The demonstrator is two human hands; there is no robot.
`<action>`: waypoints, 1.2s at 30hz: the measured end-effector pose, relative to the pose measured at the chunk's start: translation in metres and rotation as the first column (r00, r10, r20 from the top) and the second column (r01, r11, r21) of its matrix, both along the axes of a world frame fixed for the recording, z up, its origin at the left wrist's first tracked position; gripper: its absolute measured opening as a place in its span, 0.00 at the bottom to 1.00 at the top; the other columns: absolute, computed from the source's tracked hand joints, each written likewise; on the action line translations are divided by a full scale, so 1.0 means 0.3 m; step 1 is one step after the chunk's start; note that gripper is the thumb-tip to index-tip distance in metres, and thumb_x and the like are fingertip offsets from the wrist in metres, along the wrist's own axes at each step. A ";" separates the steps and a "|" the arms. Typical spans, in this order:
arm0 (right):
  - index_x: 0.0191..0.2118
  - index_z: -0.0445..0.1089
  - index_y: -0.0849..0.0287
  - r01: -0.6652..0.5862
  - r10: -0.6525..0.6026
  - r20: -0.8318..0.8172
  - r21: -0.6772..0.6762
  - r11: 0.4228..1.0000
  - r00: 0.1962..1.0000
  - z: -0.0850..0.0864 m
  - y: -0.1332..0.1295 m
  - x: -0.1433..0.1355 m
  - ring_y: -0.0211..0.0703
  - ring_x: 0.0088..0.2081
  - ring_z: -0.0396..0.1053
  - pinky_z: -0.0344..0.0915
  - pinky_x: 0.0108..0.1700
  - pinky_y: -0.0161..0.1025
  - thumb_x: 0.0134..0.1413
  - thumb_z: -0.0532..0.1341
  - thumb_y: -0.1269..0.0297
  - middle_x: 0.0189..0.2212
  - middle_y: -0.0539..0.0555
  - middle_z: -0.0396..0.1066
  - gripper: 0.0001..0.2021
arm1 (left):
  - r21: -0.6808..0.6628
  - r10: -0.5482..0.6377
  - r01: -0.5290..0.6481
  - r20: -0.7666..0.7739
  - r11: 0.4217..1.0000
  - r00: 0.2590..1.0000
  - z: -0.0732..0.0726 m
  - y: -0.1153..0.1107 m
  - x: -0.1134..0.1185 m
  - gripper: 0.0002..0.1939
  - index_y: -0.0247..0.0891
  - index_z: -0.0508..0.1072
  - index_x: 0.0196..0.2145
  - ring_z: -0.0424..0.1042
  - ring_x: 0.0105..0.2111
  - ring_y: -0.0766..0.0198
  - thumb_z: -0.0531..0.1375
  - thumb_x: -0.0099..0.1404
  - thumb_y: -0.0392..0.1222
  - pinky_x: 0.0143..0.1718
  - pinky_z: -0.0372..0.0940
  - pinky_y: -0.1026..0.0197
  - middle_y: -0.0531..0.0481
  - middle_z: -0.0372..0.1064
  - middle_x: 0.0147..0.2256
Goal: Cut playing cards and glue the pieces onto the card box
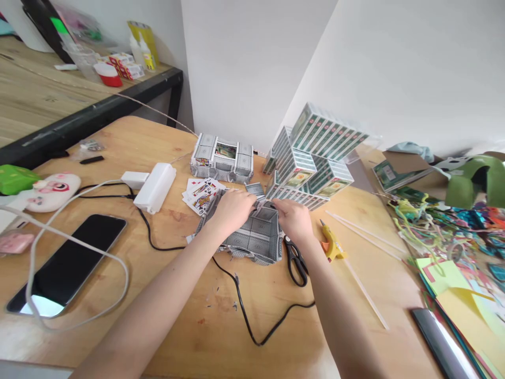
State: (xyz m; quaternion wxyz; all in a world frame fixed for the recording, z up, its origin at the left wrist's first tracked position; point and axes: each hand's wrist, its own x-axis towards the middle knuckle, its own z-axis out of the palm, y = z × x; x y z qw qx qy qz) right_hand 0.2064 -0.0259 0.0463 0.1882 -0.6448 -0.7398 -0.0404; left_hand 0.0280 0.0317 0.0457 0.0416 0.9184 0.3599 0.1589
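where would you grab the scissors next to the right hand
By the black finger loops, coming from the near side. The scissors lie flat on the table, loops toward the person, blades pointing away and partly under the right hand.

Plain white walls [394, 68] meet in a projecting corner straight ahead, evenly lit by soft daylight with no hard shadows. Below them runs a light wooden counter [197, 326] with visible grain and knots. To the left stands a second pale wooden table with a black metal frame [98, 108], set at an angle and just beside the counter's far edge.
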 end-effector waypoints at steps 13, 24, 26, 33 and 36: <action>0.36 0.75 0.54 0.032 -0.026 -0.097 0.060 0.998 0.995 0.015 -0.013 0.022 0.44 0.35 0.72 0.65 0.37 0.37 0.53 0.50 0.71 0.32 0.53 0.76 0.16 | -0.020 0.005 -0.005 0.005 1.000 1.000 0.009 -0.004 0.001 0.05 0.35 0.70 0.32 0.70 0.36 0.55 0.56 0.60 0.38 0.37 0.59 0.55 0.44 0.72 0.33; 0.36 0.75 0.52 0.014 -0.012 -0.136 0.016 1.000 0.991 0.033 -0.008 0.022 0.45 0.35 0.72 0.65 0.38 0.37 0.53 0.52 0.68 0.32 0.51 0.76 0.13 | -0.010 0.013 -0.013 0.036 1.000 0.999 0.016 -0.009 0.007 0.13 0.35 0.71 0.31 0.71 0.35 0.55 0.48 0.65 0.39 0.37 0.59 0.54 0.43 0.73 0.32; 0.36 0.75 0.51 0.008 -0.008 -0.134 0.004 1.000 0.991 0.033 -0.002 0.012 0.45 0.36 0.72 0.65 0.39 0.37 0.54 0.53 0.68 0.33 0.51 0.76 0.13 | 0.009 0.009 -0.010 0.026 1.000 1.000 0.016 -0.008 0.007 0.14 0.35 0.71 0.31 0.71 0.35 0.55 0.48 0.65 0.39 0.36 0.59 0.54 0.43 0.73 0.32; 0.40 0.74 0.52 -0.032 0.022 -0.124 -0.077 0.997 0.992 0.055 0.013 -0.004 0.45 0.39 0.72 0.64 0.43 0.38 0.53 0.53 0.69 0.36 0.51 0.75 0.13 | 0.040 0.013 -0.014 0.012 0.999 1.000 0.012 -0.007 0.006 0.13 0.35 0.71 0.31 0.71 0.35 0.55 0.47 0.65 0.39 0.35 0.59 0.55 0.44 0.73 0.32; 0.39 0.74 0.52 -0.013 0.008 -0.106 -0.054 0.998 0.994 0.061 0.011 0.012 0.46 0.38 0.72 0.65 0.41 0.39 0.53 0.53 0.70 0.36 0.51 0.76 0.13 | 0.035 0.015 -0.016 0.017 0.999 1.000 0.011 -0.008 0.006 0.14 0.35 0.71 0.31 0.71 0.35 0.56 0.47 0.65 0.38 0.36 0.59 0.55 0.44 0.73 0.32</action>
